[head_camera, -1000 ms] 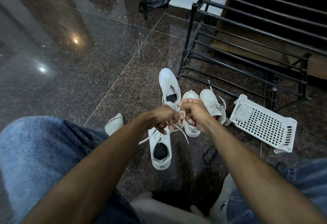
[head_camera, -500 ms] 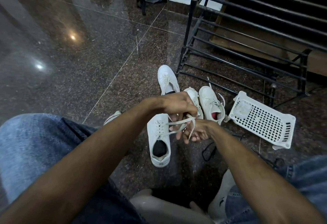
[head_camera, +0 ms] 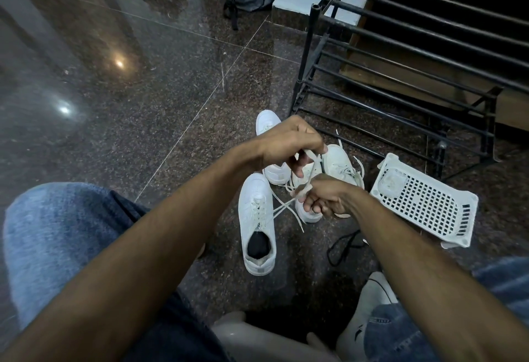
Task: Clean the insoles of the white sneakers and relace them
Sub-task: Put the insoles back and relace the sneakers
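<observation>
Laces (head_camera: pixel 282 209) mid-knot over nearest sneaker (head_camera: pixel 257 222) on floor, 12 o'clock from knees | left hand (head_camera: pixel 289 144) grip pinches one strand; right hand (head_camera: pixel 329 200) grip clenched on the other | risk: strand slips from pinch, knot falls slack; hard pull drags shoe into pair (head_camera: pixel 340 167) at 1 o'clock; loose ends snag

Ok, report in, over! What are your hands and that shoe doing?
Left hand and right hand both pinch the lace. Nearest sneaker on floor, laced, bow untied. Nothing blocking.
</observation>
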